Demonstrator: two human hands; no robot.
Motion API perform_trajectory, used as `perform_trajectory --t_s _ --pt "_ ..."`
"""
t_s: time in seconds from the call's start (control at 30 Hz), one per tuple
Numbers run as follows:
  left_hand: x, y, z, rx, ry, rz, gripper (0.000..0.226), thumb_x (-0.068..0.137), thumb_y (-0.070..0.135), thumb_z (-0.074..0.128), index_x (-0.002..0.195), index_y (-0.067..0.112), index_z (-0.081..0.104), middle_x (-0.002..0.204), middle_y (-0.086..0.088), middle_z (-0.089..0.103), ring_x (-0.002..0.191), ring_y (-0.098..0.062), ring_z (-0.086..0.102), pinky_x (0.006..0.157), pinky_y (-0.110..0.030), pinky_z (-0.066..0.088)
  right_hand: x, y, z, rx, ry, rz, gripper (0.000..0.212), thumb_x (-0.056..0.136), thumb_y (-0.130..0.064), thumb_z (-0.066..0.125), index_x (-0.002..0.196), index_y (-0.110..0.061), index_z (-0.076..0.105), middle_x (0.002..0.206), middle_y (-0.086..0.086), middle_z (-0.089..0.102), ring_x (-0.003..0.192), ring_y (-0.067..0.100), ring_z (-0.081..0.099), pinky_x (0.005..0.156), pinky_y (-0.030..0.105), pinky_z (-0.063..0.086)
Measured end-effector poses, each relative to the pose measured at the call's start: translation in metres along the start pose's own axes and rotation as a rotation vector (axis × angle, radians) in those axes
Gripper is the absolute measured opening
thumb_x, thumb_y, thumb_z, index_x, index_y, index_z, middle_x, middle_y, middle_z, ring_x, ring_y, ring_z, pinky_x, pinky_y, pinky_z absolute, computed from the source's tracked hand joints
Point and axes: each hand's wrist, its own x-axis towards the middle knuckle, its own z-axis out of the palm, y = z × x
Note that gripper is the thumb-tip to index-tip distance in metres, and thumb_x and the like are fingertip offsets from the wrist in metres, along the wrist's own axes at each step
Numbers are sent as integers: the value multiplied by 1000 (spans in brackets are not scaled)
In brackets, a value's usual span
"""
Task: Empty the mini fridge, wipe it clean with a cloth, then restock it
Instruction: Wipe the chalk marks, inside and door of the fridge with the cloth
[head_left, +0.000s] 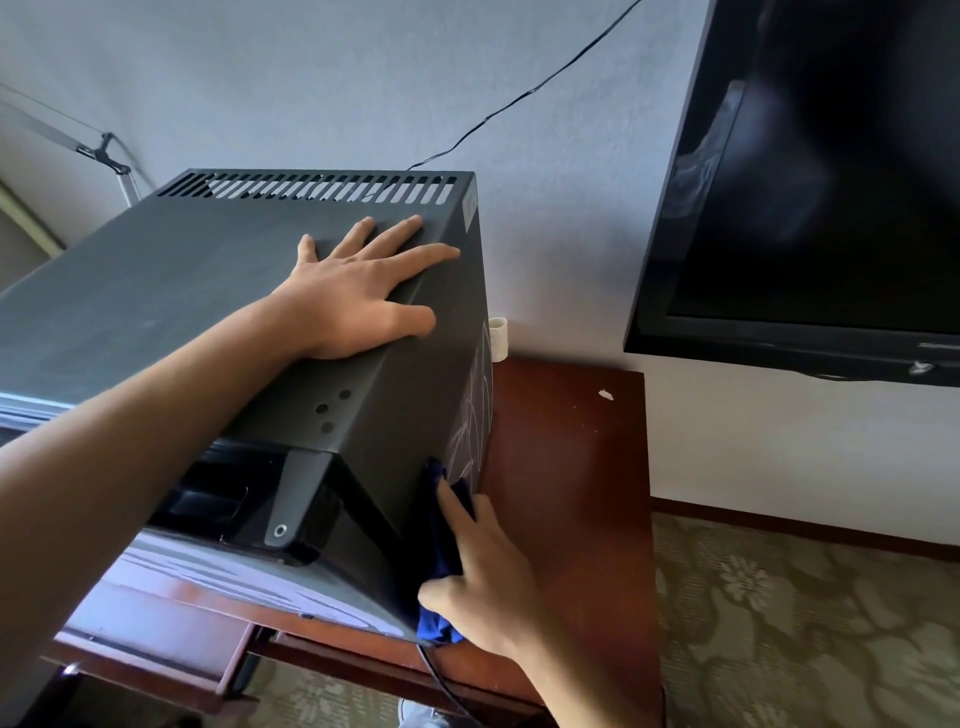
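The dark grey mini fridge (171, 291) stands on a reddish wooden table (571, 467), seen from above. My left hand (358, 291) lies flat on its top near the right edge, fingers spread. My right hand (483, 566) presses a dark blue cloth (439, 525) against the fridge's right side wall, near the front corner. Wet streaks show on that side wall above the cloth. The fridge's inside is hidden from here.
A black TV (810, 182) hangs on the wall at the right. A black cable (519, 98) runs up the wall behind the fridge. A small white roll (498, 338) stands by the fridge's back corner. Patterned carpet (805, 623) lies to the right.
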Motion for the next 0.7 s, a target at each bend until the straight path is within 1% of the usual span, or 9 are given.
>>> perform_trajectory --t_s 0.13,0.23,0.33,0.4,0.47,0.53,0.6,0.63,0.7 --pt "0 1 -1 2 -3 -9 86 62 69 36 145 72 15 170 23 -2 158 -15 -7 121 -68 -2 13 19 6 28 -55 154 112 67 -31 65 155 -57 0 145 -5 37 121 24 56 91 30 45" --pt "0 2 -1 4 -3 -8 88 59 71 33 145 72 15 170 23 -1 158 -14 -7 121 -68 -1 36 54 23 36 -115 294 118 59 -32 65 155 -58 2 138 2 44 116 29 60 90 35 51" --pt "0 2 -2 1 -5 -10 87 60 70 35 145 72 15 170 23 -2 158 -14 -7 121 -68 -1 65 106 50 85 -160 434 125 49 -26 65 155 -58 8 144 8 50 117 31 62 87 36 58" --pt "0 3 -2 -4 -5 -11 87 61 69 36 145 72 16 170 23 -1 158 -14 -7 121 -68 -1 69 114 55 90 -179 481 114 58 -15 69 159 -43 24 143 7 52 117 25 58 83 24 57" --pt "0 3 -2 1 -5 -8 87 60 70 36 145 72 16 170 23 -1 158 -13 -7 121 -68 0 69 116 56 127 -199 499 91 73 -5 71 155 -20 37 131 -1 50 110 15 49 66 2 43" --pt "0 1 -1 1 -2 -2 87 59 71 35 144 73 16 170 24 -1 158 -12 -6 120 -69 1 73 123 56 162 -215 512 74 78 -1 70 147 -11 44 124 -3 48 108 10 45 60 -2 37" --pt "-1 1 -2 3 -6 2 86 60 71 34 144 73 15 169 24 -2 158 -12 -7 120 -69 0 76 129 56 192 -207 529 72 70 0 70 136 -17 47 117 1 54 100 10 50 59 0 37" --pt "-1 2 -2 2 -9 1 86 60 71 34 144 74 15 170 24 -2 158 -13 -7 120 -70 0 77 130 56 214 -205 531 77 67 1 69 138 -16 47 115 2 56 97 10 50 59 0 38" --pt "-1 3 -2 -4 -13 0 86 61 71 35 144 73 15 170 24 -2 158 -12 -7 120 -69 0 76 129 53 257 -206 529 84 74 7 67 151 -14 41 123 1 50 106 12 47 57 -1 37"
